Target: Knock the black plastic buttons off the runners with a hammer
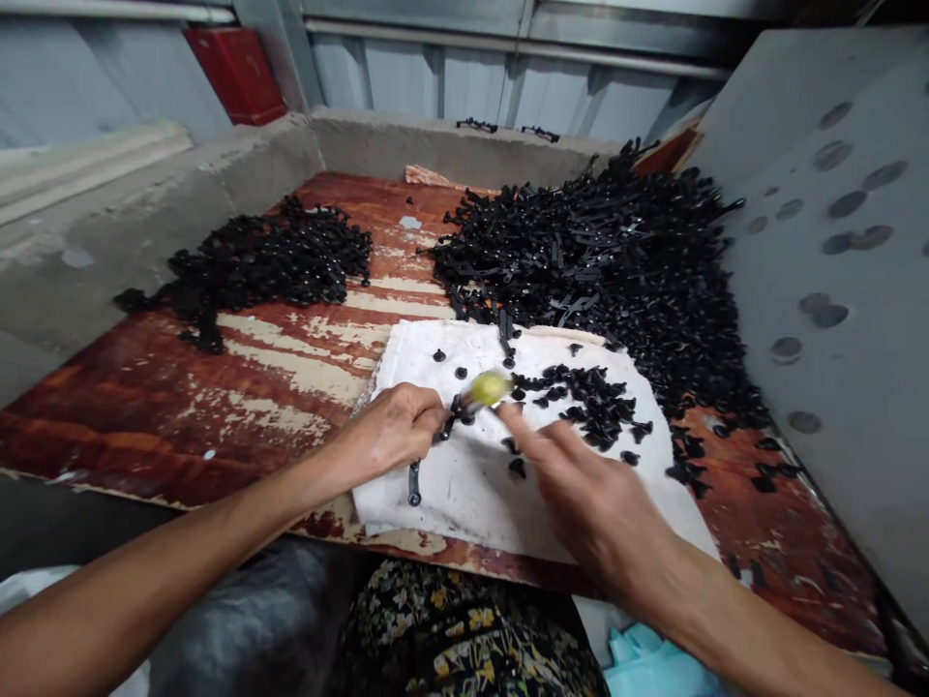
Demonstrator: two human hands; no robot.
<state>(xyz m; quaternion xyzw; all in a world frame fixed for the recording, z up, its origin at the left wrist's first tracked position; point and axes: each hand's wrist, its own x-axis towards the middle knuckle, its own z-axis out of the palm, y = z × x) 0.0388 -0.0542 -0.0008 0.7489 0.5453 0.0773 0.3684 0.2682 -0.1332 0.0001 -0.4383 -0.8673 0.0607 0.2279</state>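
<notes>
My left hand is shut on a black plastic piece, whose stem hangs below my fingers. A blurred yellow-green object shows just beyond those fingertips, and I cannot tell what it is. My right hand is open, its index finger reaching close to that object. Both hands are over a white padded sheet that has loose black plastic parts scattered on it. Large heaps of similar black parts lie behind it on a worn red-painted wooden board.
A low concrete wall borders the board at the back and left. A grey panel with round marks rises on the right. Below the board's front edge are a patterned cloth, a dark sack and blue material.
</notes>
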